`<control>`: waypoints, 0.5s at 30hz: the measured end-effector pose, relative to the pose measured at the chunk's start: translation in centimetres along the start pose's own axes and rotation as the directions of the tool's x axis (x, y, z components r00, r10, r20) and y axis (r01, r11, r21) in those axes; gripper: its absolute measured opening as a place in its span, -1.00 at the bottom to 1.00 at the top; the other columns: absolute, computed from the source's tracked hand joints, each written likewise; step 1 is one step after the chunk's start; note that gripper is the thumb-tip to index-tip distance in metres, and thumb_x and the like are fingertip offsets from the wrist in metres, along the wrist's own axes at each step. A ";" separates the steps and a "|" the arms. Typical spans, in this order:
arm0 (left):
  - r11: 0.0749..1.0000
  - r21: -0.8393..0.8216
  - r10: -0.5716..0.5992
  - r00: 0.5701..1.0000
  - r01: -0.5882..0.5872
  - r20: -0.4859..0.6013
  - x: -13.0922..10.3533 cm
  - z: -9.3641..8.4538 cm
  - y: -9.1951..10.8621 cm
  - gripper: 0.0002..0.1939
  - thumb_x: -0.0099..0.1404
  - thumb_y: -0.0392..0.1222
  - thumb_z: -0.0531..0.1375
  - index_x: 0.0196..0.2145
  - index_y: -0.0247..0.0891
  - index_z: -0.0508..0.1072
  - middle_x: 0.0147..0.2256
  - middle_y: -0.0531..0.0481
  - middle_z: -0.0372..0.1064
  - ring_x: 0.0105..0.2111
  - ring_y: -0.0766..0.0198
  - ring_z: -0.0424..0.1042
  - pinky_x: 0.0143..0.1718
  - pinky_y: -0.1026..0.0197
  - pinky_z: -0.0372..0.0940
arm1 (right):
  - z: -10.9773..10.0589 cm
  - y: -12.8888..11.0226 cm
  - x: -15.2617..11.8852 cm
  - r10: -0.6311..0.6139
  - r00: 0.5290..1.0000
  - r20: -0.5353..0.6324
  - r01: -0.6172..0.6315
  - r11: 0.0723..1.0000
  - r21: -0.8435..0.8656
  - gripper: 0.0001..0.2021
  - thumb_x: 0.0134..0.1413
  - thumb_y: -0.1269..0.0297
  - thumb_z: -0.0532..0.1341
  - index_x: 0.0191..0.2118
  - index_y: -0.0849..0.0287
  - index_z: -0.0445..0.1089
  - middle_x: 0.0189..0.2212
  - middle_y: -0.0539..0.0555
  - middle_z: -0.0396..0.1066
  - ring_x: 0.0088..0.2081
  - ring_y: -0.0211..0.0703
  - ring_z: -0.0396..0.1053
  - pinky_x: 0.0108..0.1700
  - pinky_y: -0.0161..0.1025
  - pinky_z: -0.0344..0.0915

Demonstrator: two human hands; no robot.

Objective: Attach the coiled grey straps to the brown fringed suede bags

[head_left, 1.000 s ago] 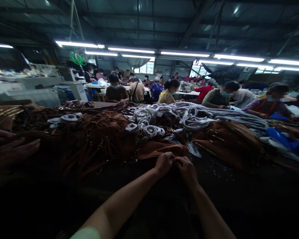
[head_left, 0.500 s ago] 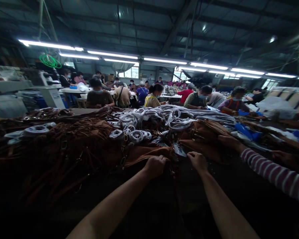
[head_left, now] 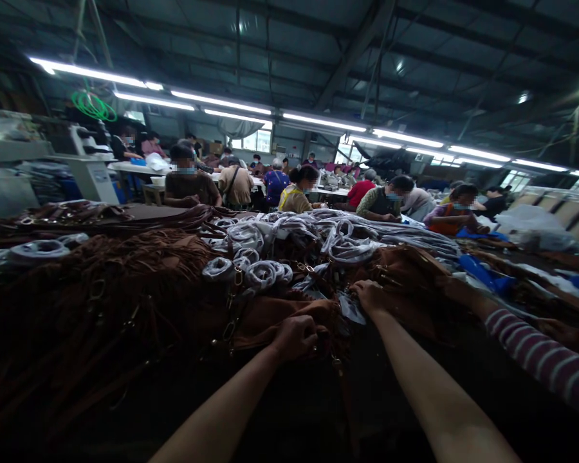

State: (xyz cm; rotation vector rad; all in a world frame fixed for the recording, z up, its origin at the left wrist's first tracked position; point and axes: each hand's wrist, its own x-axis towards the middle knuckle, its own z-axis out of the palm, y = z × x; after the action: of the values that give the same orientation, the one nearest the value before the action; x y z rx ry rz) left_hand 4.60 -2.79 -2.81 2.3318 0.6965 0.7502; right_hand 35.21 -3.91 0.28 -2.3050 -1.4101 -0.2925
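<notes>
My left hand is closed on the edge of a brown bag with metal clasps, which lies in front of me. My right hand is further forward, its fingers bent and drawn together beside a small clear plastic piece. Whatever its fingertips hold is too dark and small to make out. Just past that hand lies another brown bag. Behind both bags are wrapped grey-white rolled straps.
Brown fringed pieces are heaped at left. From the right reaches a co-worker's striped sleeve, the hand at the brown bags. Blue pieces lie beyond that arm. Several people sit across the table under strip lights.
My right hand has moved forward and slightly left, towards the bag behind the plastic piece. My left hand stays on its bag, a little lower in view. The view has shifted slightly.
</notes>
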 end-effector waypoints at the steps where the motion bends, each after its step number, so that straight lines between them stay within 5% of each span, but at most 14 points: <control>1: 1.000 -0.007 0.003 1.000 -0.003 -0.009 0.0 0.1 -0.1 -0.93 0.11 -0.23 0.20 -0.41 -0.26 0.43 -0.40 0.05 0.42 -0.40 0.32 0.34 -0.39 0.32 0.11 | 0.4 -0.4 0.7 0.004 1.000 -0.004 -0.004 1.000 -0.017 -0.77 0.13 0.18 0.15 -0.29 0.10 0.54 -0.25 0.13 0.48 -0.11 -0.08 0.34 -0.07 -0.23 0.17; 8: 0.998 -0.028 0.048 0.999 -0.049 -0.018 0.3 0.1 -0.2 -0.95 0.12 -0.24 0.21 -0.43 -0.26 0.42 -0.40 0.04 0.44 -0.38 0.31 0.37 -0.39 0.32 0.11 | 0.7 0.1 1.8 0.138 0.988 -0.065 -0.141 0.989 -0.051 -0.65 0.23 0.20 0.00 -0.19 0.23 0.50 -0.26 0.25 0.48 -0.20 -0.06 0.40 -0.19 -0.22 0.19; 15: 0.997 -0.052 0.055 0.998 -0.056 -0.023 0.4 0.4 -0.5 -0.95 0.12 -0.25 0.20 -0.45 -0.26 0.40 -0.41 0.06 0.42 -0.40 0.32 0.35 -0.37 0.32 0.12 | -4.2 9.8 -2.0 0.240 0.971 0.022 -0.239 0.971 -0.024 -0.73 0.14 0.22 0.10 -0.24 0.17 0.53 -0.26 0.18 0.53 -0.27 -0.06 0.46 -0.28 -0.28 0.25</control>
State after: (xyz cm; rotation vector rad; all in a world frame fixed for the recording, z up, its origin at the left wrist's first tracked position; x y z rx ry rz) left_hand 4.95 -2.34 -3.31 2.3064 0.6162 0.8098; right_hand 43.09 -11.32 0.91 -2.4727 -1.1280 -0.2069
